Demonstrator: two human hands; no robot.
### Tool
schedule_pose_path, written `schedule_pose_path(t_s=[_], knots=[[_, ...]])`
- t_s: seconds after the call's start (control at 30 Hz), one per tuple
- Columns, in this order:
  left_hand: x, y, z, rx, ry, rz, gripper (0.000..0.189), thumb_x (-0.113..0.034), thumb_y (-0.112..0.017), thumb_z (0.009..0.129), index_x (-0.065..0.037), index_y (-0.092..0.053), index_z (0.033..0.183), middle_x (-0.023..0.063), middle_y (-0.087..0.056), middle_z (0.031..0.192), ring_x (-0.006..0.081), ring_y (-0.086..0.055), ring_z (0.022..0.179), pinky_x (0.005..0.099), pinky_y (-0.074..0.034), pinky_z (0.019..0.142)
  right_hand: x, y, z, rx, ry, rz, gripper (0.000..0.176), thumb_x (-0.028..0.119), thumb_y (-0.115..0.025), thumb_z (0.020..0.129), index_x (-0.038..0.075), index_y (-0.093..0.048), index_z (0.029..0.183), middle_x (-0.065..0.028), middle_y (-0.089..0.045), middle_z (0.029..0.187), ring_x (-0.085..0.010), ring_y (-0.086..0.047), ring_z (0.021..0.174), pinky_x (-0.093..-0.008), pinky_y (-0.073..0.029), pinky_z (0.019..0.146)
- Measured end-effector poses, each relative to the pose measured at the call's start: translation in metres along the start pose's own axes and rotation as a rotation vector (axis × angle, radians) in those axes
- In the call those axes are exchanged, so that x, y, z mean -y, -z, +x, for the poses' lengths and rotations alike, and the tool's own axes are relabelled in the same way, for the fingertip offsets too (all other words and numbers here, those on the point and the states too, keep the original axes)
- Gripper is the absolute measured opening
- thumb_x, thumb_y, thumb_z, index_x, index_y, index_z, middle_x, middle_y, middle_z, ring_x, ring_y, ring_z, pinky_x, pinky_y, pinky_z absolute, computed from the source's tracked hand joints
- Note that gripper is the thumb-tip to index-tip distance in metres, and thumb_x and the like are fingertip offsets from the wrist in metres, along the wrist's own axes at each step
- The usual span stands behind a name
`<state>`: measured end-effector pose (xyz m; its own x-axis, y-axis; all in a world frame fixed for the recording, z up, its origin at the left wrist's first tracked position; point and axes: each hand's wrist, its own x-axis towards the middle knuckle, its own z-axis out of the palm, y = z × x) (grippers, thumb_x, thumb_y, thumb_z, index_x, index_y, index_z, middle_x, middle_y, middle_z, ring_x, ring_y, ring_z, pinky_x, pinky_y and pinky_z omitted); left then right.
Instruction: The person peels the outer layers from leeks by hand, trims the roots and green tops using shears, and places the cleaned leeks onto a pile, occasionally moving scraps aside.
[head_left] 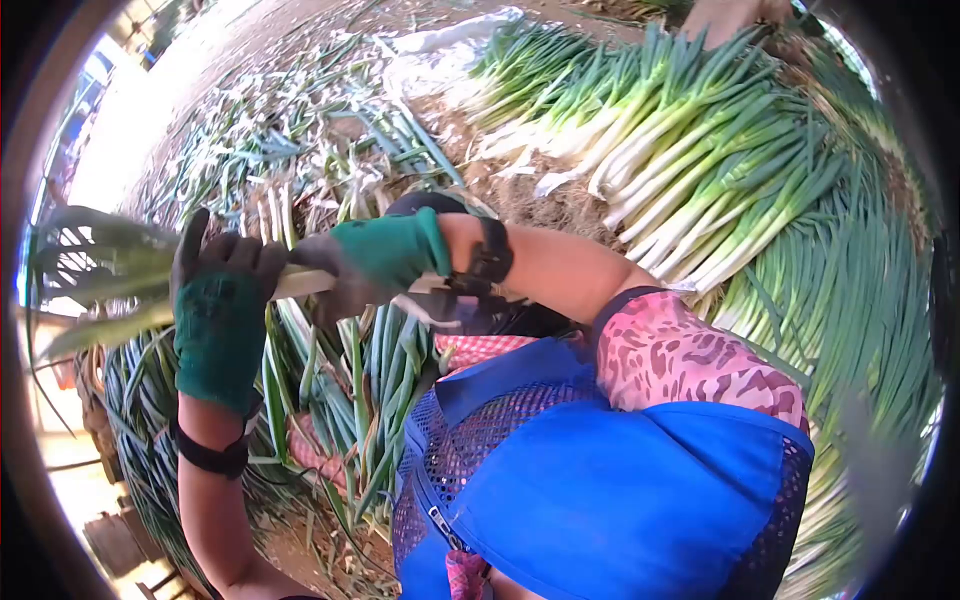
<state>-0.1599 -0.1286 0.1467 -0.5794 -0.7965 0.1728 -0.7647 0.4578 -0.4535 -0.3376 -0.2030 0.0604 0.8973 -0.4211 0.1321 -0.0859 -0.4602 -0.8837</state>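
Observation:
My left hand (222,315), in a green glove with dark fingers, is closed around a long green onion (305,283), its index finger sticking up. Broad green leaves (110,270) of that onion spread out to the left, blurred by motion. Toward the pale stalk end, my right hand (365,260), gloved alike and smeared at the fingers, is also closed on the onion. Black bands circle both wrists. Below the hands stand more unstripped green onions (385,370), close to my legs.
Cleaned onions with white stalks (690,190) lie in a thick row at upper right, roots toward me. Stripped leaves and peelings (270,140) litter the ground ahead. A green pile (850,300) runs down the right side. A blue apron (600,490) covers my front.

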Motion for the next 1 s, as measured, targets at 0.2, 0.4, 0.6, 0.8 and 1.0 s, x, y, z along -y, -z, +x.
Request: schedule_pose_path(t_s=[0.2,0.4,0.6,0.8,1.0], knots=[[-0.022,0.047,0.073,-0.434,0.056,0.149,0.04,-0.022,-0.064,0.085,-0.02,-0.061,0.125,0.0031,-0.055,0.131,0.0222,-0.051,0.123,0.0429,-0.034,0.109,-0.034,0.063,-0.078,-0.63,0.269,0.207,0.027,0.018,-0.072,0.082,0.003,-0.063,0.103,-0.0108,-0.068,0.088,-0.016,-0.066,0.073,-0.0268,-0.052,0.058],[-0.014,-0.041,0.033,-0.137,0.251,-0.268,0.045,-0.019,-0.065,0.085,-0.012,-0.056,0.129,0.0158,-0.054,0.13,0.0354,-0.05,0.121,0.0462,-0.042,0.101,-0.072,0.175,-0.203,-1.157,0.059,0.069,0.034,0.038,-0.056,0.095,0.006,-0.065,0.104,-0.0122,-0.064,0.09,-0.0181,-0.066,0.072,-0.034,-0.058,0.063],[-0.037,-0.237,-0.094,0.432,0.611,-0.752,0.053,-0.036,-0.072,0.08,-0.008,-0.056,0.122,0.0226,-0.061,0.11,0.0416,-0.059,0.101,0.047,-0.049,0.086,-0.322,0.25,-0.394,-1.677,-0.655,0.549,0.019,0.013,-0.046,0.096,0.002,-0.061,0.101,-0.0135,-0.064,0.09,-0.0243,-0.063,0.072,-0.0419,-0.055,0.063],[-0.053,-0.292,-0.142,0.577,0.668,-1.034,0.057,-0.039,-0.074,0.081,0.002,-0.058,0.117,0.0226,-0.066,0.105,0.0328,-0.064,0.1,0.0381,-0.05,0.085,-0.316,0.244,-0.399,-1.551,-0.804,0.55,0.026,0.02,-0.049,0.096,0.004,-0.052,0.116,-0.0145,-0.061,0.083,-0.0296,-0.066,0.073,-0.0441,-0.054,0.058],[-0.082,-0.269,-0.126,0.725,0.704,-1.419,0.072,-0.03,-0.077,0.081,0.005,-0.044,0.135,0.022,-0.066,0.103,0.0249,-0.065,0.091,0.0327,-0.052,0.079,-0.369,0.257,-0.415,-1.364,-1.259,0.109,0.039,0.042,-0.047,0.095,0.006,-0.06,0.098,-0.0142,-0.062,0.084,-0.0293,-0.056,0.066,-0.0461,-0.049,0.064]])
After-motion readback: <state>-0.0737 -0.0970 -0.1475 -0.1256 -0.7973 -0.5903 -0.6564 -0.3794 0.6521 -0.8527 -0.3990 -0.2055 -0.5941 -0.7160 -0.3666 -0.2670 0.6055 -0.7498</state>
